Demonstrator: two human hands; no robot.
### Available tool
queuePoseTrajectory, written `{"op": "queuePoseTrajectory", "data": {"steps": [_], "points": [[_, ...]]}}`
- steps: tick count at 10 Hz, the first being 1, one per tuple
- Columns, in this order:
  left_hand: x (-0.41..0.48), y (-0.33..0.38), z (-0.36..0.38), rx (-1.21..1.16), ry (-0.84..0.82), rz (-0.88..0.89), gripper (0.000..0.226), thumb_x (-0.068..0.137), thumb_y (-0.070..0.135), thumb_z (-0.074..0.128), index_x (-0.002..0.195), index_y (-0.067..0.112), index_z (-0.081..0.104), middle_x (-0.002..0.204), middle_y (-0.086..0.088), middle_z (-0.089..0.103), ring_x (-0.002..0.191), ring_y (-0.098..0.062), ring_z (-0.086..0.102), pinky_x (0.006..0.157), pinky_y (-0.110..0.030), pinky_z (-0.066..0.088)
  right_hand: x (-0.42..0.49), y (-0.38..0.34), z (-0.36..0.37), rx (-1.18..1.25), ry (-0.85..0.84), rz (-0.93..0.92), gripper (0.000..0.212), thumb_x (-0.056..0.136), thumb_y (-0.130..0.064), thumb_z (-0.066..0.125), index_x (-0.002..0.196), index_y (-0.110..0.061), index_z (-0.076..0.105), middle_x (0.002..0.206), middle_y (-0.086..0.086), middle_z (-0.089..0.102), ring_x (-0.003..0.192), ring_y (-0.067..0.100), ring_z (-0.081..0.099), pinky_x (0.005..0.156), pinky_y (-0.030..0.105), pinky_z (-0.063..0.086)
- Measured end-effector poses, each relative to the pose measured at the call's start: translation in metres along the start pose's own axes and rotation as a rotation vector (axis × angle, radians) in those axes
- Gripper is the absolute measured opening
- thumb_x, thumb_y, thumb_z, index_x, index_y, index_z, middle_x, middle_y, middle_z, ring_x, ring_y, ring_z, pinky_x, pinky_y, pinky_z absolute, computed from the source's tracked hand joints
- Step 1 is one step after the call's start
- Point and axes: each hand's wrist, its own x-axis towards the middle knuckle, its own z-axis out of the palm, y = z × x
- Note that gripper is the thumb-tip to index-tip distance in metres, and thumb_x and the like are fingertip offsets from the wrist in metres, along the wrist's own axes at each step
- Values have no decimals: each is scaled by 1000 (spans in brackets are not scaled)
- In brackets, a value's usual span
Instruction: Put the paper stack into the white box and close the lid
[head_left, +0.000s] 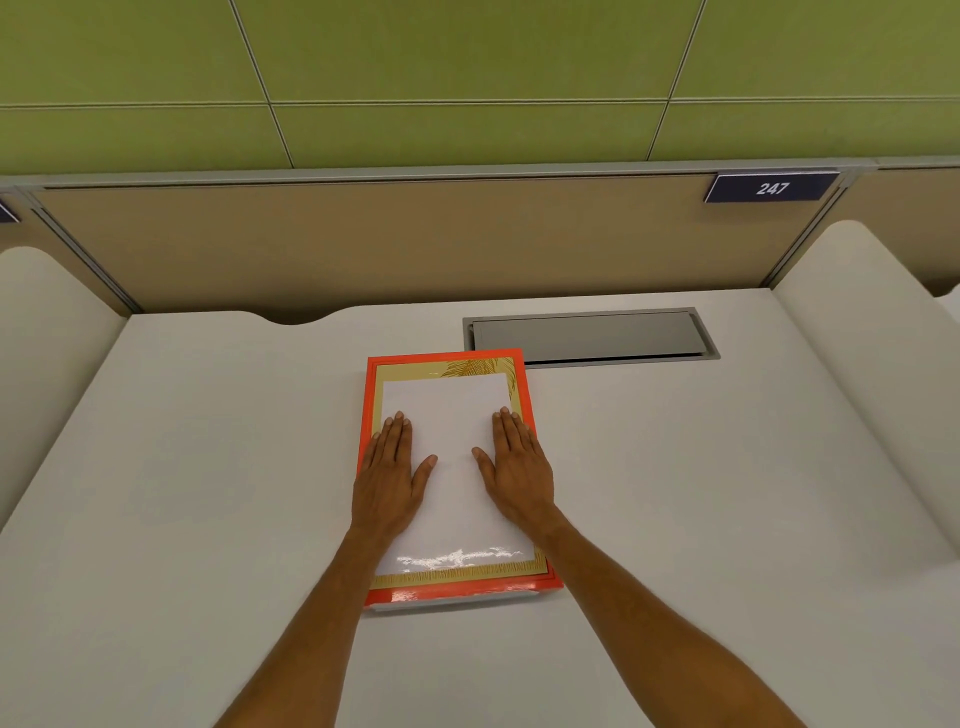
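Observation:
A flat box sits in the middle of the white desk. Its glossy lid (451, 400) has a white centre, a gold frame and an orange-red border, and it lies shut over the box. A thin strip of the white box base (447, 604) shows under the lid's near edge. My left hand (390, 480) lies flat, palm down, on the lid's left side. My right hand (517, 467) lies flat on its right side. Neither hand holds anything. No paper stack is visible; the inside of the box is hidden.
A grey metal cable hatch (589, 338) is set into the desk just behind and right of the box. A beige partition with a "247" plate (772, 188) stands at the back. Curved white side dividers (878, 338) flank the desk on both sides.

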Motion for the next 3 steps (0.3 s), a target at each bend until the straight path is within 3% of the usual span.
{"op": "queuePoseTrajectory", "data": {"steps": [3], "points": [[3,29,1,-73,71,-19,90,87,73,8,156,14,13,164,-4,15,152,-22,13,123,-37,8,-5,25,-21,39,45,8,89,85,-71,-2,155,-17,8,163,2,14,151,19,12,118,28,0]]}}
